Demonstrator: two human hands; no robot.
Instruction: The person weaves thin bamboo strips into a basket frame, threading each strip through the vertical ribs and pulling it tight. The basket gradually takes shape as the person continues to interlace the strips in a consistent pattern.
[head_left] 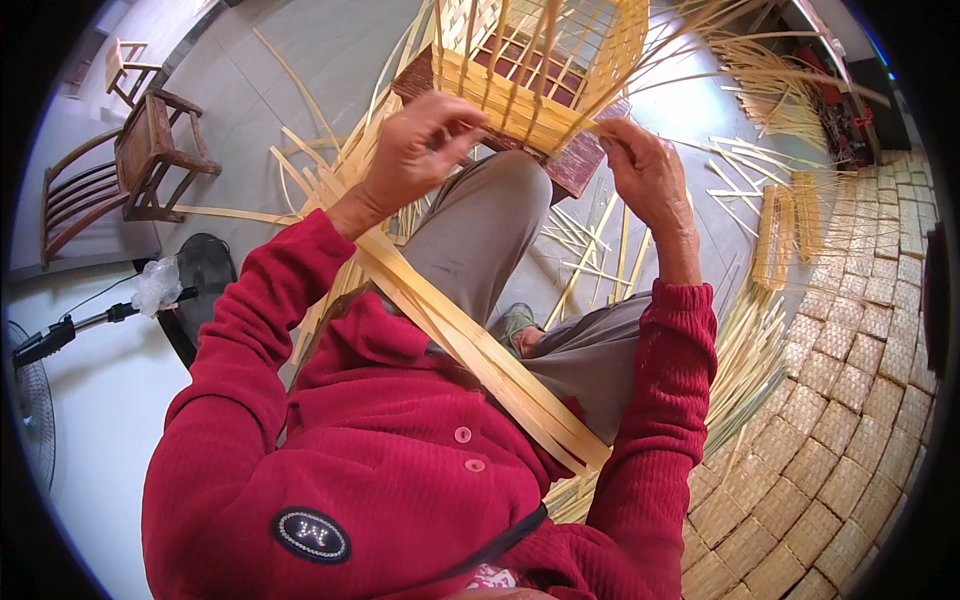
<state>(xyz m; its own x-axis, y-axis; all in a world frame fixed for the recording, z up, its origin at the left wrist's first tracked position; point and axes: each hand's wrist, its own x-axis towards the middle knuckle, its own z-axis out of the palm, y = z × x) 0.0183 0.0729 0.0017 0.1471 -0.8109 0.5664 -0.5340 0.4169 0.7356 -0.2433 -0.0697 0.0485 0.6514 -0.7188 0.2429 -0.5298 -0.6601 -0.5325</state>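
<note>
A partly woven bamboo basket (530, 112) with upright strips rises in front of me, resting on a dark red wooden stool or block (585, 165). At its right corner my right hand (648, 180) pinches a yellow bamboo strip (592, 128) between thumb and fingers; the strip lies along the basket's near side. My left hand (425, 150) hovers by the near left corner, fingers loosely curled and thumb apart, with nothing visible in it. Across my lap runs a bundle of flat bamboo strips (470, 345), passing beneath my left wrist.
Loose strips (590, 245) litter the grey floor beyond my knees. On the right, stacked woven pieces (840, 430) cover a wide area, with two small woven panels (775, 235) beside them. A wooden chair (150, 150) stands at the far left, and a fan (35, 410) is nearer.
</note>
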